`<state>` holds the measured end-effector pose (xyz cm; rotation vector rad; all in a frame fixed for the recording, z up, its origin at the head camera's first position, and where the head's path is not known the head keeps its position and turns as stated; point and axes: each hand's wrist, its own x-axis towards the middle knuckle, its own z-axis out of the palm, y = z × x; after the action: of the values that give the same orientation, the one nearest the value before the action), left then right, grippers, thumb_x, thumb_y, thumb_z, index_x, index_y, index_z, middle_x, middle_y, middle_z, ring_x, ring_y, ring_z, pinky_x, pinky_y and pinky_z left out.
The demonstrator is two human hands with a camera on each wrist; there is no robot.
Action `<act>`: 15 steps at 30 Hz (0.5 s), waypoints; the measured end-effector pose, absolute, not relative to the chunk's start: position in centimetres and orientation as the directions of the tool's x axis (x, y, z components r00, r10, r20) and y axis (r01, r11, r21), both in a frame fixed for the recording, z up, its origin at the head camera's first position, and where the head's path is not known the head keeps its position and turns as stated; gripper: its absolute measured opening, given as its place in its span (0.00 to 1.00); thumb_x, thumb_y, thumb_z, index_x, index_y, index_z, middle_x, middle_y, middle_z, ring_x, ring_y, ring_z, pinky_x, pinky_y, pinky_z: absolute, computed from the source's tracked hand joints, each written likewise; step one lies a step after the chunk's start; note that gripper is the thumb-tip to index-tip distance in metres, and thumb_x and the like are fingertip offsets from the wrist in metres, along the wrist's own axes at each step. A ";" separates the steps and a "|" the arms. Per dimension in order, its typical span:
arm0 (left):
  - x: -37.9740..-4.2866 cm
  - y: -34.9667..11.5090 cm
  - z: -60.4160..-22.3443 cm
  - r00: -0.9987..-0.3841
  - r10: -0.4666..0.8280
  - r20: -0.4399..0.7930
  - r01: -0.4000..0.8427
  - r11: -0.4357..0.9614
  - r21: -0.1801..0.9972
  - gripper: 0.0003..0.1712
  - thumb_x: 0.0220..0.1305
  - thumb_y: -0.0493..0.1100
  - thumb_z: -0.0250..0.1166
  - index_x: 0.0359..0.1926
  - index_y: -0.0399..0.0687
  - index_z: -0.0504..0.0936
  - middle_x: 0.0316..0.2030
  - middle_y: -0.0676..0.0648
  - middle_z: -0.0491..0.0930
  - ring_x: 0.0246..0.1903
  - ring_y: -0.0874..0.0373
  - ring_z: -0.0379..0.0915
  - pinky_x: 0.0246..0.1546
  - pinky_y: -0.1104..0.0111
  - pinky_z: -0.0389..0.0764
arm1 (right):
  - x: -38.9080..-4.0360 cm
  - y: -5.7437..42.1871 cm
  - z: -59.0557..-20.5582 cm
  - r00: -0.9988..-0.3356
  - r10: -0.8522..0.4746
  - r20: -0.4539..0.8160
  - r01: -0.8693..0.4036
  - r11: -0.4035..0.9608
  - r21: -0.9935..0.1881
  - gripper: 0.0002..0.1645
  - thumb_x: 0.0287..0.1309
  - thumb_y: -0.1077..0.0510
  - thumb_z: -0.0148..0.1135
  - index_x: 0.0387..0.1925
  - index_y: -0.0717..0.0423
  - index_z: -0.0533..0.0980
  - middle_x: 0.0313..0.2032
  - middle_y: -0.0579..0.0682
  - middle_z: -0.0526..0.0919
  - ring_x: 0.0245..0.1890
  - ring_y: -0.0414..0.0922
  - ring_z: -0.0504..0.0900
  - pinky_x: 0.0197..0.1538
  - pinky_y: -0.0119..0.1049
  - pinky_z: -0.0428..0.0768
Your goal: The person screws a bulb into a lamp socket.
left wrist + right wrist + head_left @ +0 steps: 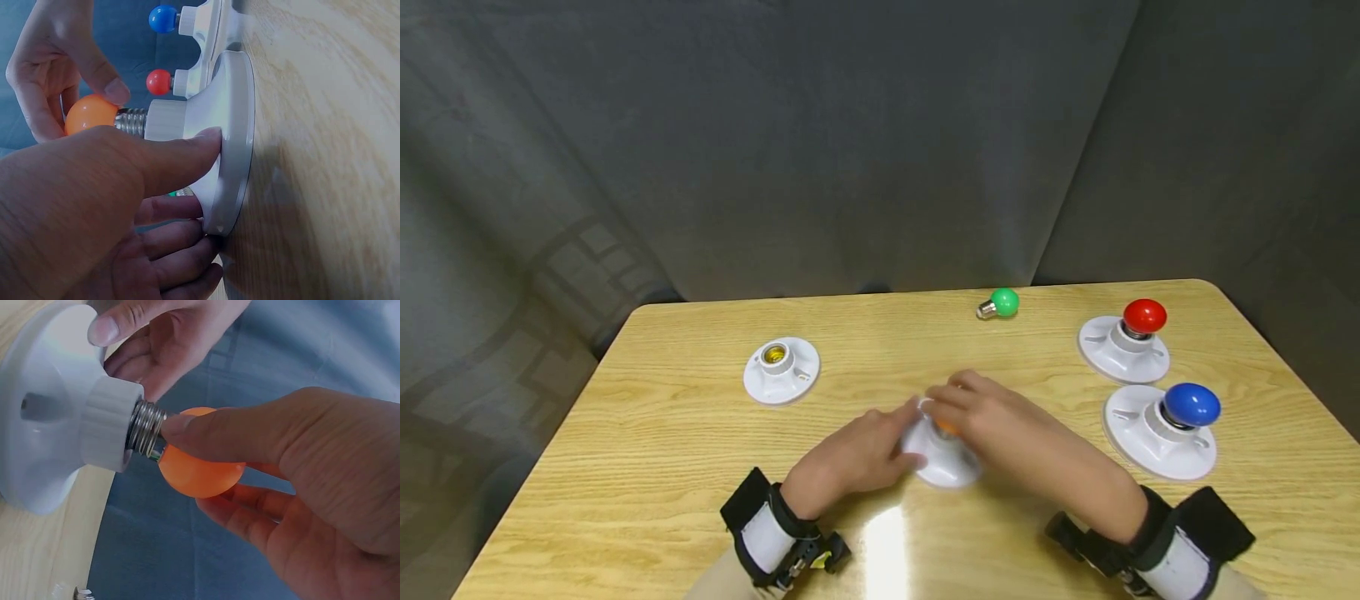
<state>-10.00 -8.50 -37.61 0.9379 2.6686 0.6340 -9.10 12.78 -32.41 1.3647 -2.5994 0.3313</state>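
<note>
My right hand grips an orange light bulb between thumb and fingers. The bulb's metal screw thread sits partly inside the collar of a white lamp holder, with several turns still showing. On the holder's round base, my left hand has its thumb on the upper face and its fingers at the rim, as the left wrist view shows. The holder stands on the wooden table in front of me. In the head view the right hand hides most of the orange bulb.
To the right, a red bulb and a blue bulb stand in white holders. A green bulb lies on its side near the table's back edge. At left sits another white holder, its brass-coloured socket showing. A dark curtain hangs behind.
</note>
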 end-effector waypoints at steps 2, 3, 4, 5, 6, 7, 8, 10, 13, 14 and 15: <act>-10.0 -8.5 -37.6 -0.766 0.637 -0.082 0.533 0.702 0.472 0.41 0.65 0.50 0.64 0.71 0.40 0.57 0.42 0.38 0.85 0.38 0.55 0.81 0.39 0.61 0.87 | -9.2 12.7 -32.6 -0.555 -0.788 0.267 -0.829 0.550 -0.102 0.35 0.35 0.76 0.67 0.52 0.60 0.80 0.50 0.54 0.85 0.48 0.48 0.76 0.49 0.43 0.85; -10.0 -8.5 -37.6 -0.767 0.636 -0.084 0.532 0.704 0.471 0.41 0.65 0.50 0.64 0.72 0.40 0.57 0.42 0.38 0.85 0.39 0.54 0.81 0.40 0.61 0.87 | -9.2 12.6 -32.6 -0.552 -0.790 0.269 -0.831 0.548 -0.095 0.34 0.35 0.76 0.67 0.52 0.59 0.80 0.49 0.54 0.85 0.47 0.48 0.76 0.49 0.43 0.85; -10.0 -8.5 -37.6 -0.768 0.634 -0.087 0.530 0.706 0.470 0.41 0.65 0.50 0.63 0.72 0.40 0.57 0.43 0.38 0.85 0.39 0.54 0.81 0.41 0.60 0.87 | -9.2 12.6 -32.7 -0.549 -0.791 0.270 -0.833 0.546 -0.090 0.34 0.35 0.76 0.67 0.52 0.59 0.80 0.49 0.54 0.85 0.47 0.48 0.76 0.49 0.43 0.85; -10.0 -8.5 -37.6 -0.770 0.632 -0.090 0.527 0.709 0.468 0.42 0.65 0.50 0.63 0.72 0.40 0.56 0.44 0.37 0.85 0.40 0.54 0.81 0.42 0.60 0.87 | -9.2 12.6 -32.8 -0.544 -0.794 0.272 -0.835 0.544 -0.084 0.34 0.35 0.76 0.67 0.51 0.59 0.80 0.49 0.54 0.85 0.47 0.48 0.76 0.49 0.43 0.85; -10.0 -8.5 -37.6 -0.771 0.631 -0.091 0.527 0.711 0.466 0.42 0.65 0.50 0.63 0.72 0.40 0.56 0.45 0.37 0.85 0.41 0.53 0.81 0.43 0.60 0.86 | -9.3 12.5 -32.8 -0.539 -0.796 0.274 -0.838 0.541 -0.077 0.34 0.35 0.76 0.67 0.51 0.59 0.80 0.49 0.54 0.85 0.47 0.48 0.75 0.49 0.43 0.85; -10.0 -8.5 -37.6 -0.772 0.629 -0.093 0.525 0.713 0.464 0.42 0.65 0.51 0.63 0.72 0.40 0.56 0.45 0.36 0.84 0.42 0.53 0.81 0.44 0.59 0.86 | -9.3 12.5 -32.9 -0.533 -0.799 0.277 -0.841 0.537 -0.068 0.34 0.34 0.76 0.67 0.50 0.59 0.81 0.49 0.54 0.85 0.47 0.48 0.75 0.49 0.43 0.84; -10.0 -8.5 -37.6 -0.772 0.629 -0.094 0.525 0.714 0.464 0.42 0.65 0.51 0.63 0.72 0.40 0.56 0.46 0.36 0.84 0.43 0.52 0.81 0.44 0.59 0.86 | -9.3 12.4 -33.0 -0.526 -0.803 0.281 -0.845 0.532 -0.062 0.33 0.33 0.76 0.67 0.50 0.60 0.81 0.49 0.54 0.85 0.47 0.49 0.75 0.49 0.43 0.84; -10.0 -8.4 -37.6 -0.771 0.630 -0.091 0.527 0.712 0.464 0.41 0.65 0.50 0.64 0.72 0.42 0.58 0.45 0.37 0.84 0.43 0.52 0.81 0.44 0.59 0.86 | -9.4 12.3 -33.2 -0.522 -0.804 0.286 -0.847 0.527 -0.066 0.35 0.31 0.75 0.68 0.50 0.60 0.81 0.48 0.53 0.85 0.46 0.49 0.75 0.49 0.44 0.84; -10.0 -8.5 -37.6 -0.765 0.640 -0.074 0.537 0.697 0.474 0.38 0.64 0.49 0.64 0.70 0.44 0.60 0.43 0.38 0.85 0.41 0.53 0.81 0.42 0.59 0.86 | -9.4 12.1 -33.4 -0.522 -0.803 0.287 -0.848 0.524 -0.075 0.36 0.29 0.75 0.68 0.51 0.61 0.80 0.46 0.52 0.85 0.46 0.49 0.75 0.48 0.44 0.84; -10.0 -8.5 -37.6 -0.762 0.644 -0.067 0.542 0.692 0.477 0.37 0.64 0.49 0.64 0.69 0.45 0.61 0.42 0.39 0.85 0.40 0.54 0.81 0.41 0.60 0.86 | -9.4 12.1 -33.4 -0.523 -0.803 0.286 -0.848 0.525 -0.078 0.37 0.29 0.75 0.68 0.51 0.61 0.80 0.46 0.52 0.85 0.45 0.49 0.74 0.48 0.44 0.84; -10.0 -8.5 -37.6 -0.760 0.646 -0.062 0.545 0.688 0.479 0.36 0.64 0.49 0.65 0.68 0.45 0.61 0.41 0.39 0.85 0.40 0.54 0.81 0.40 0.60 0.87 | -9.4 12.1 -33.4 -0.527 -0.802 0.283 -0.846 0.528 -0.078 0.37 0.29 0.75 0.68 0.51 0.61 0.80 0.46 0.51 0.85 0.45 0.48 0.74 0.49 0.44 0.83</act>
<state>-10.01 -8.46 -37.64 0.9585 2.6732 0.6508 -9.41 12.07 -33.35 1.3975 -2.5546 0.3037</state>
